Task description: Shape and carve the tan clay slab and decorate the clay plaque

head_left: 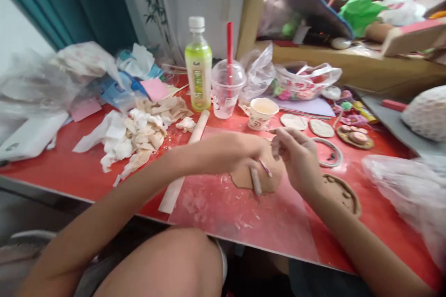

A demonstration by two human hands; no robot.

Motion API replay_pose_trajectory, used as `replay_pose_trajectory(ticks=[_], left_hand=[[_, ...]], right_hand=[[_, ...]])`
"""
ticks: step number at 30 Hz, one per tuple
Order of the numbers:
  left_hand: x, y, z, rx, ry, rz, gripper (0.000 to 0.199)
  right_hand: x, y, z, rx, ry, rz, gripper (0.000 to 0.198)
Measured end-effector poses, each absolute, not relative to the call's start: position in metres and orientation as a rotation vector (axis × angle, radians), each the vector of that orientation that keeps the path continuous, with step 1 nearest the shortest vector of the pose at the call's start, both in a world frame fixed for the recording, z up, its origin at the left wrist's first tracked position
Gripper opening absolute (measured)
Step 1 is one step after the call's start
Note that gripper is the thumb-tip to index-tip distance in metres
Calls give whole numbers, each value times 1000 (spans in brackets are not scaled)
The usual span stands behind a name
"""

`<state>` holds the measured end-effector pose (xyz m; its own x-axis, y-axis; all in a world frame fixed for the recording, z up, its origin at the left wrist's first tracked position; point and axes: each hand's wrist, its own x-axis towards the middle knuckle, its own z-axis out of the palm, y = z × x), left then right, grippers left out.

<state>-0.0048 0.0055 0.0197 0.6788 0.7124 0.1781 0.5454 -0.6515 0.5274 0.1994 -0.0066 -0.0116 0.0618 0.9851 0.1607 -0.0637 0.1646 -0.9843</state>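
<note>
My left hand (249, 148) reaches over a flat brown clay slab (243, 179), with one clay-smeared finger stretched down onto it. A small purple-and-white mark or object (265, 167) shows beside that finger; I cannot tell which. The rest of the left fingers are blurred or hidden. Just right of the slab, my right hand (298, 160) is raised with its fingers curled together, and whatever lies between them is not visible. Under the slab is a clear plastic sheet (223, 222). A pale rolling stick (172, 196) runs beneath my left forearm.
Crumpled tissues (139, 132) lie at left. Behind stand a green drink bottle (198, 67), a plastic cup (226, 97) with a red straw and a paper cup (262, 115). Clay discs (321, 128), a ring (337, 157), a round clay piece (353, 197) and a plastic bag (400, 190) are at right.
</note>
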Motion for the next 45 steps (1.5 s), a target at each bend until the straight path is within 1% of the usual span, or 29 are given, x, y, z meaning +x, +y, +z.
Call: replay_pose_trajectory(ticks=[2,5,6,8,11,18,24,27,32,34,36,39,41,45], left_hand=[[-11,18,17,2506,1013,456,19],[-21,26,8,2600,1059,397,23],[-23,26,5,2600,1042,370,21],[-24,25,2,2607,967,361,16],[-23,22,1,2608,901,384,14],[-19,19,4,2595,914,436,6],[-23,12,15,2556,784,301,13],[-31,4,16,2516,810,245,18],[-45,-11,7,2460,893,169,11],[-48,-14,3,2501,878,221,13],[-51,-15,0,2619,897,351,16],[-51,-13,-5,2883,917,501,30],[-51,-13,-9,2996,880,494,37],[-50,-15,-13,3065,822,446,39]], right_hand=[[196,-7,-17,-1071,-1216,1089,19],[191,-11,-24,-1101,-1269,1095,25],[190,-12,-26,-1110,-1278,1096,25],[190,-14,-28,-1133,-1302,1082,25],[190,-16,-29,-1180,-1381,1002,25],[188,-16,-30,-1215,-1481,894,22],[187,-16,-33,-1225,-1604,731,21],[188,-15,-33,-1242,-1578,793,22],[187,-14,-32,-1276,-1510,881,25],[187,-15,-32,-1303,-1501,876,25],[187,-15,-31,-1321,-1506,870,26],[187,-16,-31,-1327,-1516,872,27],[187,-16,-31,-1329,-1514,869,28],[187,-16,-31,-1341,-1531,843,25]])
